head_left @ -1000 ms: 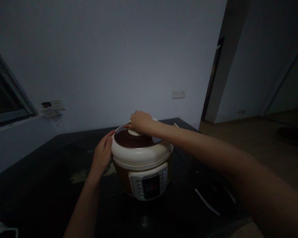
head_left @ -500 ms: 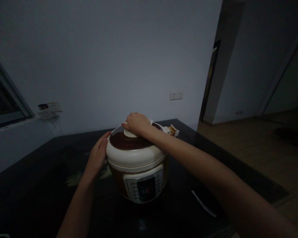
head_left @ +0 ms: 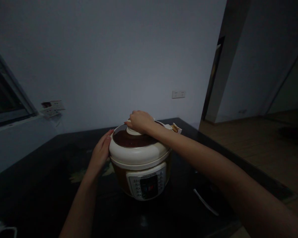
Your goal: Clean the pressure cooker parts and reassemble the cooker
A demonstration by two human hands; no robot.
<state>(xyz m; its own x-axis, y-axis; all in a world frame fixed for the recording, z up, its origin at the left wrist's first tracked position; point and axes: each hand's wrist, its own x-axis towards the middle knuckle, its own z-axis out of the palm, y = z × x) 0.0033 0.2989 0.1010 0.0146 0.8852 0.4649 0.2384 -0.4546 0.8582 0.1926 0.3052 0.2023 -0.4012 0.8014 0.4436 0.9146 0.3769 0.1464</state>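
An electric cooker (head_left: 141, 165) stands on a dark table (head_left: 39, 178), its cream lid (head_left: 139, 152) with a dark glass centre in place and a control panel (head_left: 149, 185) facing me. My right hand (head_left: 139, 121) is closed over the white knob on top of the lid. My left hand (head_left: 101, 151) rests flat against the left side of the lid, fingers stretched out. A small white part (head_left: 175, 127) sticks out behind the lid at the right.
The room is dim. A pale wall with sockets (head_left: 178, 94) stands behind the table. A window (head_left: 5, 96) is at the left, a doorway (head_left: 215, 76) and wooden floor (head_left: 263, 145) at the right. A white strip (head_left: 205, 205) lies on the table's right.
Both hands have stayed on the cooker. The view swayed slightly left and back; the white part behind the lid has come into sight.
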